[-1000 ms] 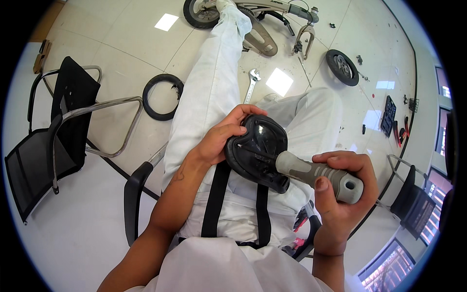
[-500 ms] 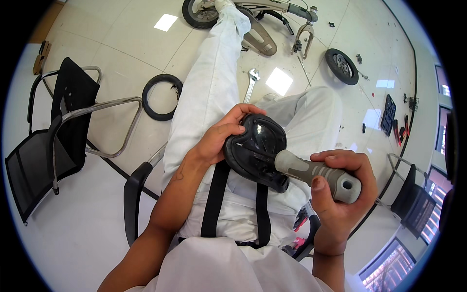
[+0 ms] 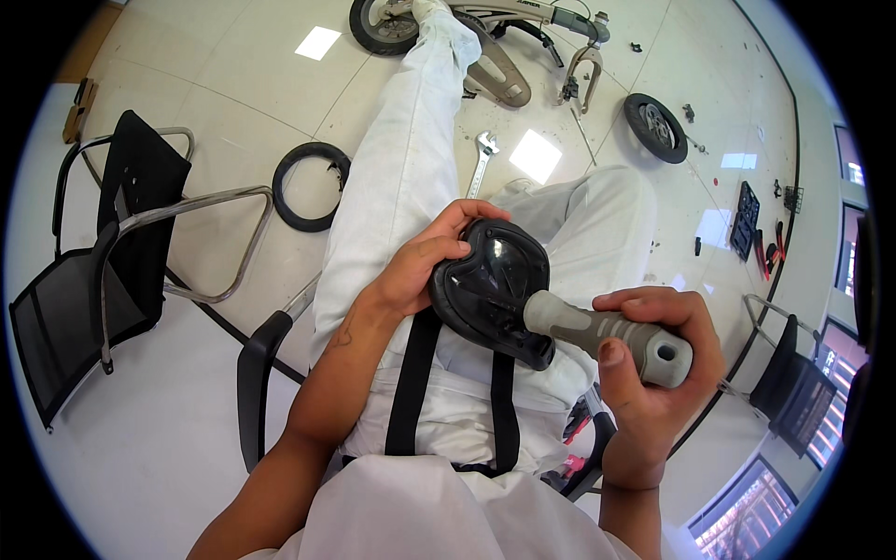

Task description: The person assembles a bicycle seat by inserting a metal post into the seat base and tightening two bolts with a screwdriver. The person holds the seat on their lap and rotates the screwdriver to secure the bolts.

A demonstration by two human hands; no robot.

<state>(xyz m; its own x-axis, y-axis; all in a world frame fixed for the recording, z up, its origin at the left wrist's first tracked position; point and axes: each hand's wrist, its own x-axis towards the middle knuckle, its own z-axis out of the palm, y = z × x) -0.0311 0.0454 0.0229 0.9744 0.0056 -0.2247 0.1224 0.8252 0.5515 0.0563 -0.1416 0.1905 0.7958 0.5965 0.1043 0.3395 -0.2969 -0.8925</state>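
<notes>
Over my lap my left hand (image 3: 431,257) grips the far left edge of a black, glossy saddle-shaped part (image 3: 499,271), its thumb on the rim. The hollow side faces up. Wrapped around a grey screwdriver (image 3: 597,329) is my right hand (image 3: 665,350), fingers and thumb on the thick ridged handle. The screwdriver's front end points left into the hollow of the black part. Its tip does not show clearly.
An adjustable wrench (image 3: 483,163) lies on the floor beyond my hands. Farther off are a partly dismantled small bike (image 3: 504,70), a loose tyre (image 3: 313,187), a wheel (image 3: 655,128) and a black tool tray (image 3: 744,221). A black chair (image 3: 140,215) stands at left.
The screwdriver has shifted slightly and its handle sits a little differently in my right hand. My left hand and the black part stay in place.
</notes>
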